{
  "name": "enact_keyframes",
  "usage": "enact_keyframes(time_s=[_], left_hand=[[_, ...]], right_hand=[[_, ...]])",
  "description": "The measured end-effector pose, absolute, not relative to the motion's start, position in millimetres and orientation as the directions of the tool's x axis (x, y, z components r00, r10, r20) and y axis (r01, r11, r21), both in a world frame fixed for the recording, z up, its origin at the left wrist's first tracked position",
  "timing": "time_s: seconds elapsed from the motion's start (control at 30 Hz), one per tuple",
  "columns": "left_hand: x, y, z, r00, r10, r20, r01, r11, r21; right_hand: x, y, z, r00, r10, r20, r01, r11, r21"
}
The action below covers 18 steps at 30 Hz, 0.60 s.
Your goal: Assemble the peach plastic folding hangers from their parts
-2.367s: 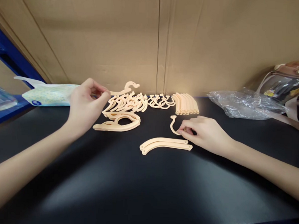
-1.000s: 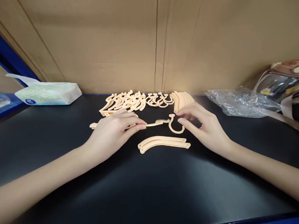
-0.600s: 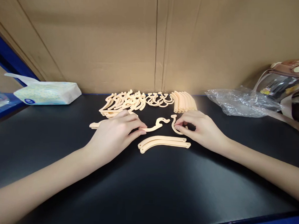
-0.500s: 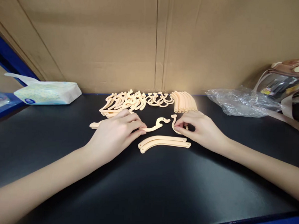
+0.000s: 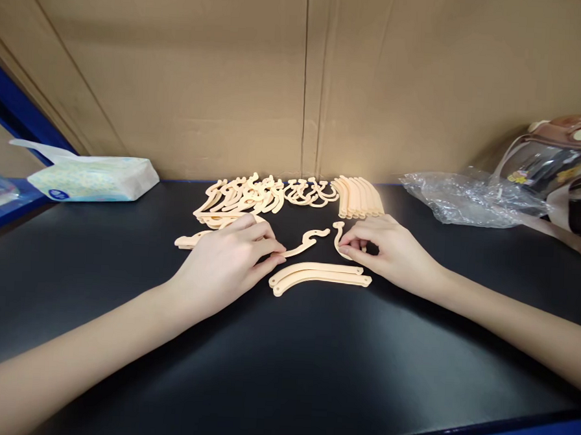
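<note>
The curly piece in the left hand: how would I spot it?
Over the black table, find the left hand. Pinched there, pointing toward the right hand, is the curly piece. Unlike the two curved bars lying nearer the viewer, its free end is hooked.

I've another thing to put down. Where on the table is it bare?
Widest: the front of the table, nearer than the two bars, between left arm and right arm. Smaller patches: between tissue pack and left arm; between plastic bag and right arm. Crowded: back middle, with hooks and stacked bars; also between left hand and right hand.
</note>
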State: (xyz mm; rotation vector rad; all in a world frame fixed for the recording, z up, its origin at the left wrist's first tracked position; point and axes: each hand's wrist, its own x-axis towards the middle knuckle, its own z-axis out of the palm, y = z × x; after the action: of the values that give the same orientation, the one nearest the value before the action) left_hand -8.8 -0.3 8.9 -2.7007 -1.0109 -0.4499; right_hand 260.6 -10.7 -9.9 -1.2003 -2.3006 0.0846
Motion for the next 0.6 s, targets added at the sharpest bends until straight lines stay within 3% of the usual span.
enact_keyframes(time_s=[0.27,0.43,0.5,0.6], left_hand=[[-12,2,14,0.675,0.588,0.445,0.711,-0.681,-0.177],[-37,28,37,0.440,0.731,0.522,0.896,-0.396,-0.200],[-54,43,44,0.308,0.838,0.451,0.951,-0.278,-0.132],[-77,66,46,0.113,0.959,0.261,0.986,-0.140,0.086]], right_hand=[[261,-11,-9,-0.467,0.776,0.424,0.742,0.605,-0.290],[261,-12,-8,-0.473,0.778,0.414,0.746,0.604,-0.282],[261,-13,-7,-0.477,0.776,0.412,0.748,0.605,-0.273],[261,-13,-7,-0.482,0.772,0.415,0.747,0.609,-0.265]])
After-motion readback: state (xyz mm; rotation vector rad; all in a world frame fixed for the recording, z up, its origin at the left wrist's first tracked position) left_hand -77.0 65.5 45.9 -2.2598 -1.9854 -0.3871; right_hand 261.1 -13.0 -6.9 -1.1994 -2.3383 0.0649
